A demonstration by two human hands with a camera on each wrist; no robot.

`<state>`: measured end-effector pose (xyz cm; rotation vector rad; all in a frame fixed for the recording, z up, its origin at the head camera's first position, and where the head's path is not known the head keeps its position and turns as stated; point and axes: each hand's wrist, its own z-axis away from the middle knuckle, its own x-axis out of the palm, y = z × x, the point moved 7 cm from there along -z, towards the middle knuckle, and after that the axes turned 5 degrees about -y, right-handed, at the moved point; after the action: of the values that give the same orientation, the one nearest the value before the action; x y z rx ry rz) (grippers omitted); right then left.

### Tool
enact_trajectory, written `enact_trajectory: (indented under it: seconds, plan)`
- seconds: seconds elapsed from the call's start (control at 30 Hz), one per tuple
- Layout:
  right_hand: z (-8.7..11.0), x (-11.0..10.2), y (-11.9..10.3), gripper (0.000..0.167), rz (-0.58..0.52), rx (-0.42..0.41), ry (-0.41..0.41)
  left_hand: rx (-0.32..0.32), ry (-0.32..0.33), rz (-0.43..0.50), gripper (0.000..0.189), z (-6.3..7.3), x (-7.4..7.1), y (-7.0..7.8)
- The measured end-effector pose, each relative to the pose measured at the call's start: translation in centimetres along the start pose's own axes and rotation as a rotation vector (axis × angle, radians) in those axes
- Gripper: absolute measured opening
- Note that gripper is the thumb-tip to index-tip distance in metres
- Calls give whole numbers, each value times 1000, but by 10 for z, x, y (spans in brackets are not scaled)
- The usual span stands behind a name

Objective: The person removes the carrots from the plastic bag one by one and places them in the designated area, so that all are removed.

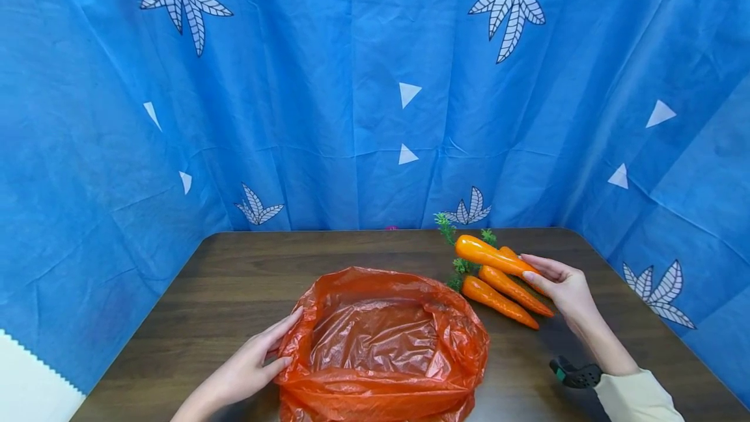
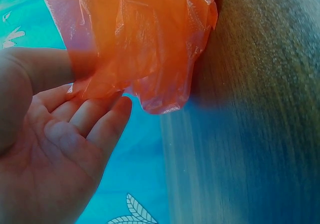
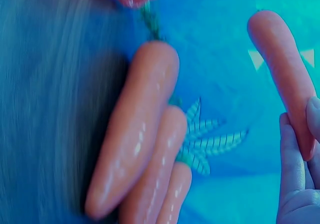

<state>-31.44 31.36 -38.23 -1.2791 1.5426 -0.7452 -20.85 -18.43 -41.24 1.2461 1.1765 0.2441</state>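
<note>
A red plastic bag (image 1: 381,396) stands with its mouth wide at the front middle of the table. My left hand (image 1: 258,360) holds the bag's left side; in the left wrist view, thin plastic (image 2: 145,39) lies between the thumb and fingers. At the right, my right hand (image 1: 565,285) pinches a carrot (image 1: 486,253) by its narrow tip, lifted above the others, its leafy end pointing left and away. Below it lie three more carrots (image 1: 498,301) side by side, the rear one partly hidden. In the right wrist view the held carrot (image 3: 282,64) is apart from that group.
The brown wooden table (image 1: 234,279) is bounded by a blue patterned cloth (image 1: 316,116) at the back and sides. A dark strap-like device (image 1: 574,373) is at my right wrist, beside a pale sleeve (image 1: 638,396). The carrots lie just right of the bag.
</note>
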Motion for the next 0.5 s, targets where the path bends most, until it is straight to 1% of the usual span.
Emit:
enact_trajectory:
  seconds: [0.07,0.13,0.2,0.23,0.3,0.33,0.37,0.43,0.47,0.5]
  plan:
    - [0,-10,11,36,-56,-1,27,6,-5,13,69,0,0,1]
    - [0,-18,18,36,-53,-4,49,6,-6,20,69,1,1,1]
    - [2,-24,22,36,-94,11,76,4,-9,28,69,1,1,0]
    - [3,-26,21,38,-68,25,84,-2,-10,33,69,1,1,-1]
    - [5,-29,22,42,-51,38,93,-16,-11,37,69,1,1,-2]
    - [5,-31,25,42,-68,43,105,-21,-11,36,69,0,1,-3]
    - [5,-34,29,43,-79,59,109,-26,-11,37,70,0,1,-4]
    - [2,-42,46,48,-88,58,124,-23,-11,36,69,0,1,-3]
    - [2,-44,47,48,-106,58,130,-22,-11,35,69,-1,1,-3]
    - [2,-46,51,48,-101,60,140,-13,-11,32,69,-1,0,-2]
